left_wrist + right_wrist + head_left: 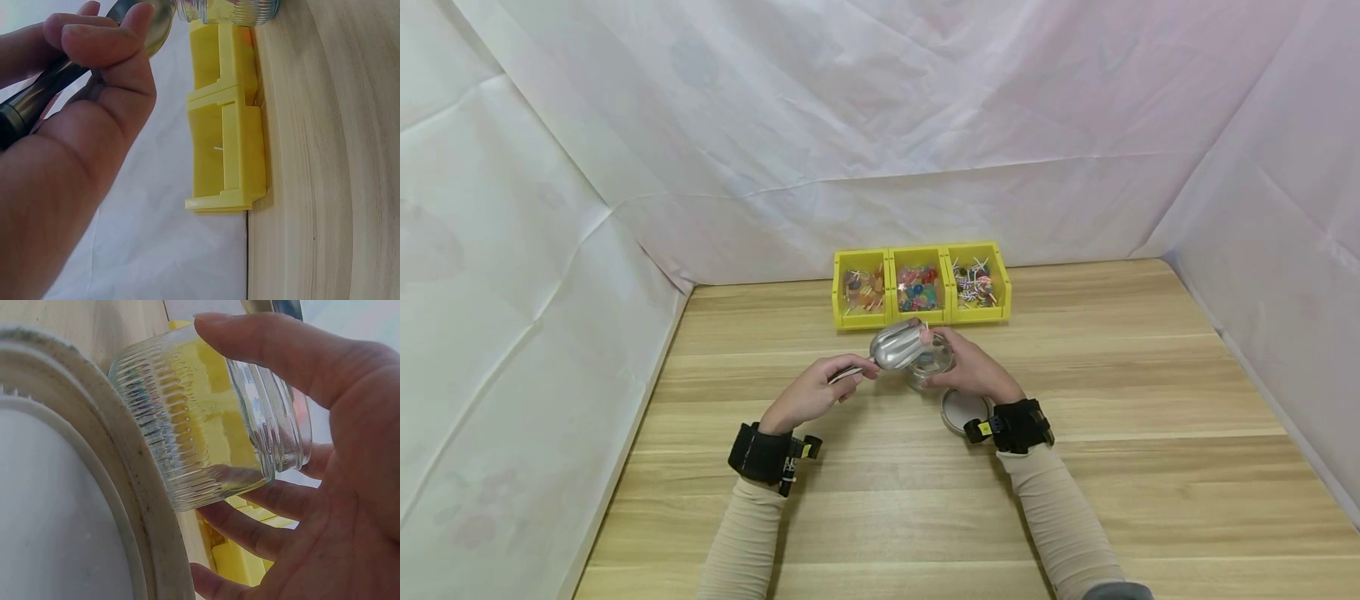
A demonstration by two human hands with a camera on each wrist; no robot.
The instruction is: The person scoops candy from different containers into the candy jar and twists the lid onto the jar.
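Observation:
My left hand (811,395) grips the handle of a metal scoop (897,345), with its fingers curled round it. The scoop's bowl lies over the mouth of a clear glass jar (932,362), and a small pink piece (927,337) shows at its front lip. With thumb and fingers spread round its side, my right hand (973,367) holds the jar. Ribbed glass and a threaded neck mark the jar (206,419) in the right wrist view. Under my right wrist is a round lid (958,408), white inside.
Three joined yellow bins (917,319) stand beyond the hands near the back curtain (880,217). Sticks and orange sweets fill the left bin, colourful pieces the middle one, striped lollipops (976,287) the right one. White cloth walls enclose the wooden table (880,517).

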